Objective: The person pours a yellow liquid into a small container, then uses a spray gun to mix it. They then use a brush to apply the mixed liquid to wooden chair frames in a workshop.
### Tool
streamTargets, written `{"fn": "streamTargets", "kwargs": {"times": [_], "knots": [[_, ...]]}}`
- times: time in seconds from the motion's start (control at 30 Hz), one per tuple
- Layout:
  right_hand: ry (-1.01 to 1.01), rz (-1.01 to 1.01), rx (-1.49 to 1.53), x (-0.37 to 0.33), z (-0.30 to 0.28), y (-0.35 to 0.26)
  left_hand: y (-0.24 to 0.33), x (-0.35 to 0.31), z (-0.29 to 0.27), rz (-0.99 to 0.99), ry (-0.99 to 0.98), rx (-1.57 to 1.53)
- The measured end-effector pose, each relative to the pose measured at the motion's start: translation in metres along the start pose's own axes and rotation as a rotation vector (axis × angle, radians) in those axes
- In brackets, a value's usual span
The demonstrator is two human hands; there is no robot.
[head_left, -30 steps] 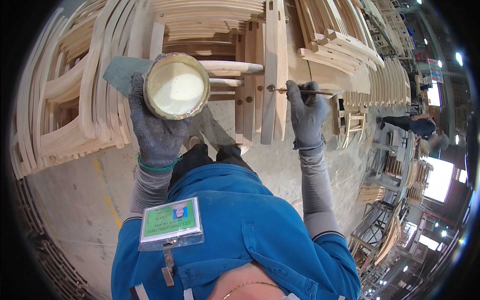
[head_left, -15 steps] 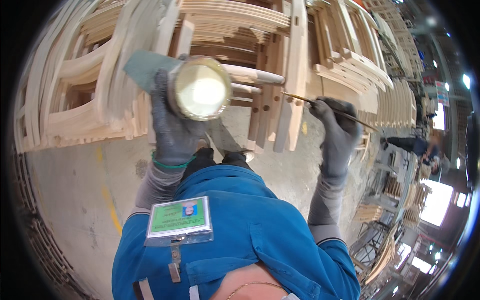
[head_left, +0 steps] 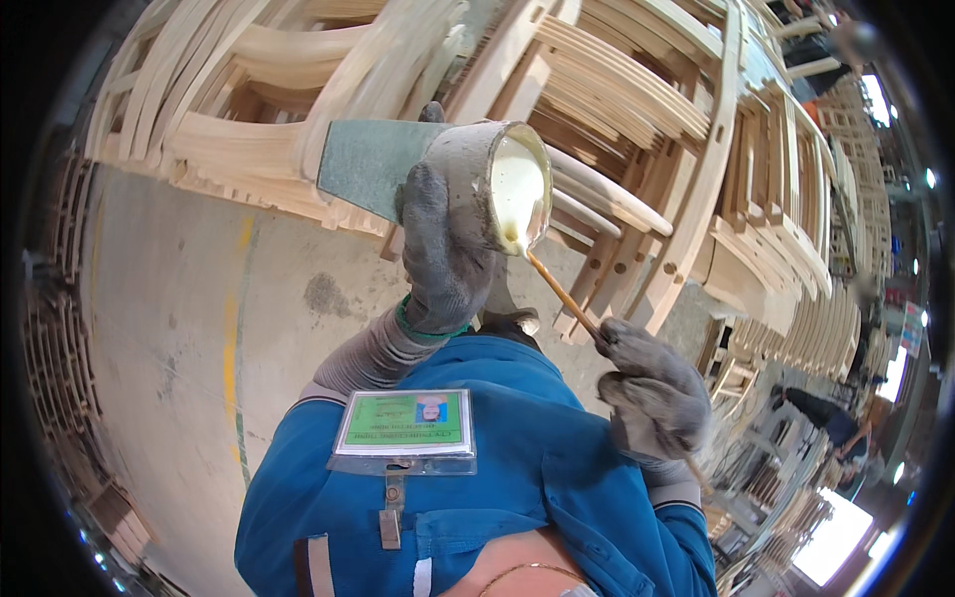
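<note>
My left hand [head_left: 443, 264], in a grey glove, is wrapped round a round, crusted cup [head_left: 466, 184]. The cup leans to the right and holds a creamy white liquid [head_left: 517, 189]. A flat grey-green sheet [head_left: 363, 164] sticks out to the left, between that hand and the cup; what it is made of I cannot tell. My right hand [head_left: 652, 383], gloved too and slightly blurred, is closed on a thin brown stick [head_left: 562, 289]. The tip of the stick is at the cup's lower rim, in the liquid; whether it has bristles is hidden.
Stacked wooden chair frames [head_left: 627, 80] stand just beyond my hands, with curved wooden parts [head_left: 259, 149] at left. More frames [head_left: 786, 219] fill the right. A person [head_left: 836, 423] is far off at right. The concrete floor [head_left: 288, 289] bears a yellow line [head_left: 231, 338].
The stick's tip has come from beside the wooden frame to the cup's rim. My right hand has moved down. The cup now tilts right, and the view has turned.
</note>
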State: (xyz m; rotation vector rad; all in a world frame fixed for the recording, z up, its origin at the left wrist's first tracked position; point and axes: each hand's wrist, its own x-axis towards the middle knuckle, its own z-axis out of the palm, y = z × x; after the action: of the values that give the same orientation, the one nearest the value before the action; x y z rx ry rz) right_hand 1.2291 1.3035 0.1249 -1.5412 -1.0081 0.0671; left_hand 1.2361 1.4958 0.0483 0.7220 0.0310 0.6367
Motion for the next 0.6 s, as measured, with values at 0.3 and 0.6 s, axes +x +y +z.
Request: {"fn": "streamTargets", "kwargs": {"times": [0.3,0.6], "knots": [[0.049,0.05,0.39,0.026,0.023,0.029,0.005,-0.007,-0.029,0.294,0.014,-0.027],[0.044,0.26,0.25,0.12,0.025,0.068,0.01,-0.022,-0.083,0.31,0.25,0.393]]}}
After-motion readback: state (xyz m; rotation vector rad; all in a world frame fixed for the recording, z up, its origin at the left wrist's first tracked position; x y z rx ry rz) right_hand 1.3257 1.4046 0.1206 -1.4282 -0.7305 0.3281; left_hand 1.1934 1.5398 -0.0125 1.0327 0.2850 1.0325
